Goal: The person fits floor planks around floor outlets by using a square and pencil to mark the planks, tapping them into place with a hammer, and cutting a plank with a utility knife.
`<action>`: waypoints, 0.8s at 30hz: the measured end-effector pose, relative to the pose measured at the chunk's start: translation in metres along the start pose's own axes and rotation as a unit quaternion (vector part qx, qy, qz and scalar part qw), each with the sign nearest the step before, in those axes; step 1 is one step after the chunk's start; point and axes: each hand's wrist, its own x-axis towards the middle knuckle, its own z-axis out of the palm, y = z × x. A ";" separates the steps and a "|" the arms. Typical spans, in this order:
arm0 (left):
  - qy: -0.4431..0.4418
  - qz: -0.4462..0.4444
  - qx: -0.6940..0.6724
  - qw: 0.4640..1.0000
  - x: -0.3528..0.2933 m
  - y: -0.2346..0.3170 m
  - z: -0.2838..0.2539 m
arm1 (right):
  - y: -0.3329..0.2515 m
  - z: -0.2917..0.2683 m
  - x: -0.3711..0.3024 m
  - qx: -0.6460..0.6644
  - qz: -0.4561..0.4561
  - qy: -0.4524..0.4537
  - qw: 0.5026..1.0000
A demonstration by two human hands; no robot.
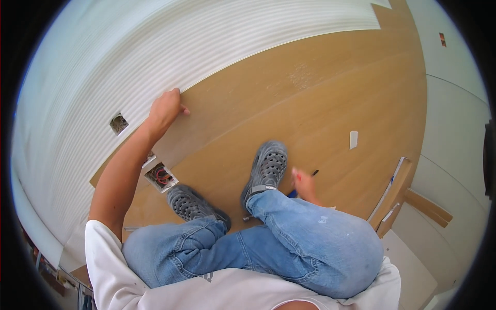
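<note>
My left hand [166,107] is at the lower edge of a large white ribbed panel [217,36], its fingers curled over that edge and its thumb below. Under the panel spreads a brown board [320,93]. Close to my right shoe, my right hand [304,182] is closed around a slim tool [293,194] with blue, red and black parts. My knee hides part of that hand, and the tool's kind is unclear. Below my left hand, an open socket box [161,177] shows red wires.
Wires also show in a square cutout [119,124] in the ribbed panel. My grey clogs [268,163] rest on the brown board. A small white scrap [353,139] lies to the right. Wooden strips [429,206] are at the far right, beside a pale wall [449,119].
</note>
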 end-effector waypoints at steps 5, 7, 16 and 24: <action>0.024 0.027 0.077 0.996 -0.011 -0.105 0.037 | 0.074 0.034 -0.062 -0.247 -0.027 -0.109 0.962; 0.042 0.124 0.165 0.978 -0.003 -0.048 0.042 | 0.070 0.020 -0.034 -0.244 -0.037 -0.096 0.964; -0.017 -0.028 0.186 0.982 0.030 -0.016 0.047 | -0.074 0.064 0.096 -0.246 -0.183 -0.106 0.946; 0.042 0.040 0.094 0.994 0.074 0.002 0.059 | -0.088 0.022 0.104 -0.287 -0.179 -0.101 0.936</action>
